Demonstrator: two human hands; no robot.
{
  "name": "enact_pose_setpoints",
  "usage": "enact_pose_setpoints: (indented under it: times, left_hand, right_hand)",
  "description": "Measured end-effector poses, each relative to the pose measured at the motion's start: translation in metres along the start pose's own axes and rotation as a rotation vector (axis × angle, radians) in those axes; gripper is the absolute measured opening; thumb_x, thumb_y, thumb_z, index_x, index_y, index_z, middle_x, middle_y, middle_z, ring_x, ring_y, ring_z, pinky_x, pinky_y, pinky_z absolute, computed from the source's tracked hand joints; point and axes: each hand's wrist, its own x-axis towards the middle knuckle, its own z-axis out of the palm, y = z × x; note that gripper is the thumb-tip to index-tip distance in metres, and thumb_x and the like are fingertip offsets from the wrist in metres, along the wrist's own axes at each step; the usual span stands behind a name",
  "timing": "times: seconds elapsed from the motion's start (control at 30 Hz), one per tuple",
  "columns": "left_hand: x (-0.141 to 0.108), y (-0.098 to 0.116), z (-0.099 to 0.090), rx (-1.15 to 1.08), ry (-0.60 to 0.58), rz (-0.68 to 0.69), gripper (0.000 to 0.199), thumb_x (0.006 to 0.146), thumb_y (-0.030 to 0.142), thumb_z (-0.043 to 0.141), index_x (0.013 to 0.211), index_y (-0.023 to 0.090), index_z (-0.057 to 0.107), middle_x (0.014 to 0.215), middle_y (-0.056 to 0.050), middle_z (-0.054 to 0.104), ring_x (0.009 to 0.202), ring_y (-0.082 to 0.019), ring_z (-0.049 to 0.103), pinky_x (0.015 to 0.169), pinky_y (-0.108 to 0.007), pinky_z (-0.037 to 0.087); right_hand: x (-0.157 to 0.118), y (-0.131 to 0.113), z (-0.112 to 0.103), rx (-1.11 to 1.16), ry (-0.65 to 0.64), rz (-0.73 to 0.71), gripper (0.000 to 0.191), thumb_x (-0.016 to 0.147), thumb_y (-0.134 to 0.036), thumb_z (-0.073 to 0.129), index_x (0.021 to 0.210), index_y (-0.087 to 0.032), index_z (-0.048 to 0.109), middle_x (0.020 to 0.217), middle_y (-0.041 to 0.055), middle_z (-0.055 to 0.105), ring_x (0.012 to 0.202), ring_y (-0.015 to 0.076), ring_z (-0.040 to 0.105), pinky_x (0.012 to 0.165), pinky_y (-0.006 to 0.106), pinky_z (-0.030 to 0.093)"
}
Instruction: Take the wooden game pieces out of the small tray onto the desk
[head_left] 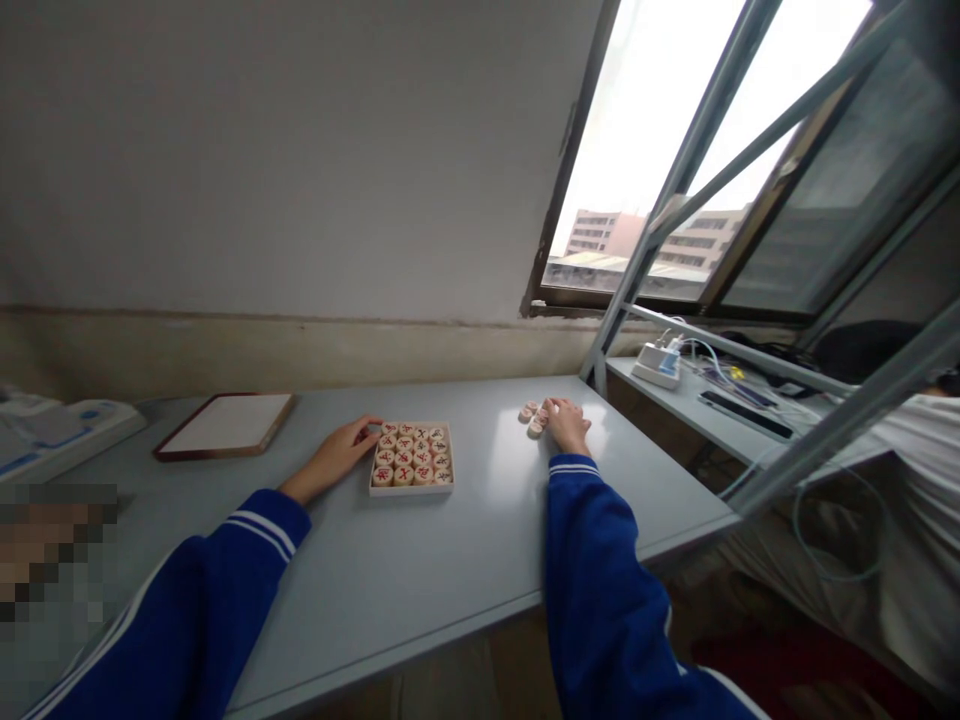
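A shallow white box (412, 491) on the desk holds rows of round Chinese chess pieces (405, 459) with red and dark characters. My left hand (349, 448) is at the box's left side, its curled fingers holding the rim near the far left corner. Farther right, several loose Chinese chess pieces (528, 411) lie in a small cluster. My right hand (568, 424) reaches over that cluster from the right, fingers bent down and closed on a piece that they partly hide.
The grey desk (360, 590) meets the wall at the back. A brown-framed white board (229, 425) lies at the left, beside a white-and-blue device (75, 430). A metal post (630, 270) rises at the right. Beyond it are a power strip (658, 366), cables and a seated person (900, 520).
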Motion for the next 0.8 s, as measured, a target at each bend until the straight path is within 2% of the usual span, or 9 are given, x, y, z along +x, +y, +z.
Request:
enact_pose_setpoints:
  times: [0.13, 0.2, 0.33, 0.4, 0.5, 0.57, 0.67, 0.8]
  left_hand:
    - [-0.001, 0.001, -0.001, -0.010, -0.003, -0.003, 0.042, 0.078, 0.046, 0.039, 0.105, 0.017, 0.053, 0.082, -0.005, 0.061, 0.079, -0.020, 0.056, 0.074, -0.031, 0.042]
    - [-0.001, 0.002, -0.001, -0.016, -0.005, -0.004, 0.042, 0.078, 0.045, 0.039, 0.105, 0.017, 0.053, 0.082, -0.005, 0.061, 0.079, -0.020, 0.056, 0.074, -0.031, 0.042]
    - [-0.001, 0.003, 0.000, -0.022, -0.005, 0.000, 0.041, 0.079, 0.043, 0.039, 0.105, 0.017, 0.053, 0.080, -0.005, 0.060, 0.077, -0.019, 0.056, 0.072, -0.030, 0.042]
    - [-0.002, 0.003, 0.000, -0.013, 0.008, -0.003, 0.040, 0.079, 0.042, 0.039, 0.105, 0.016, 0.054, 0.079, -0.005, 0.060, 0.074, -0.018, 0.055, 0.070, -0.029, 0.042]
    - [-0.003, 0.003, 0.000, -0.011, 0.021, 0.004, 0.040, 0.079, 0.041, 0.039, 0.106, 0.015, 0.054, 0.081, -0.005, 0.061, 0.074, -0.018, 0.055, 0.070, -0.029, 0.042]
    - [-0.003, 0.003, 0.000, -0.024, 0.027, 0.013, 0.041, 0.080, 0.041, 0.039, 0.107, 0.015, 0.054, 0.085, -0.007, 0.061, 0.076, -0.019, 0.055, 0.072, -0.030, 0.042]
    - [-0.003, 0.003, 0.001, -0.044, 0.037, 0.007, 0.040, 0.079, 0.040, 0.040, 0.107, 0.015, 0.055, 0.092, -0.008, 0.062, 0.082, -0.019, 0.055, 0.075, -0.031, 0.042]
    - [-0.003, 0.002, 0.002, -0.043, 0.038, 0.003, 0.040, 0.079, 0.040, 0.041, 0.107, 0.015, 0.055, 0.092, -0.008, 0.062, 0.082, -0.019, 0.055, 0.076, -0.030, 0.042]
  right_hand:
    - [-0.003, -0.007, -0.005, -0.004, 0.051, 0.193, 0.031, 0.084, -0.033, 0.036, 0.094, -0.018, 0.061, 0.093, 0.0135, 0.057, 0.093, 0.0288, 0.044, 0.078, 0.043, 0.026]
    - [-0.002, -0.011, -0.010, -0.026, 0.068, 0.199, 0.027, 0.080, -0.029, 0.040, 0.097, -0.018, 0.059, 0.095, 0.0124, 0.056, 0.096, 0.0287, 0.044, 0.080, 0.044, 0.026]
    - [0.004, -0.029, -0.021, 0.026, 0.200, 0.226, 0.032, 0.075, -0.021, 0.042, 0.104, -0.017, 0.054, 0.104, 0.0117, 0.051, 0.097, 0.0258, 0.046, 0.081, 0.041, 0.033]
    - [0.002, -0.050, -0.024, 0.182, 0.125, 0.059, 0.030, 0.076, -0.021, 0.044, 0.104, -0.017, 0.053, 0.101, 0.0094, 0.052, 0.088, 0.0211, 0.049, 0.078, 0.036, 0.037]
    - [-0.016, -0.096, -0.019, 0.389, -0.204, -0.441, 0.028, 0.077, -0.025, 0.051, 0.104, -0.021, 0.055, 0.101, 0.0055, 0.054, 0.083, 0.0165, 0.051, 0.078, 0.031, 0.039]
    - [-0.036, -0.129, -0.010, 0.370, -0.374, -0.683, 0.029, 0.076, -0.026, 0.056, 0.105, -0.025, 0.057, 0.101, 0.0038, 0.055, 0.086, 0.0164, 0.051, 0.079, 0.031, 0.037]
    - [-0.064, -0.164, 0.003, 0.234, -0.460, -0.819, 0.025, 0.078, -0.020, 0.054, 0.101, -0.027, 0.060, 0.102, 0.0031, 0.057, 0.094, 0.0182, 0.049, 0.081, 0.033, 0.033]
    - [-0.074, -0.176, 0.003, 0.143, -0.435, -0.809, 0.028, 0.076, -0.017, 0.056, 0.102, -0.027, 0.060, 0.104, 0.0033, 0.058, 0.096, 0.0192, 0.049, 0.081, 0.034, 0.031]
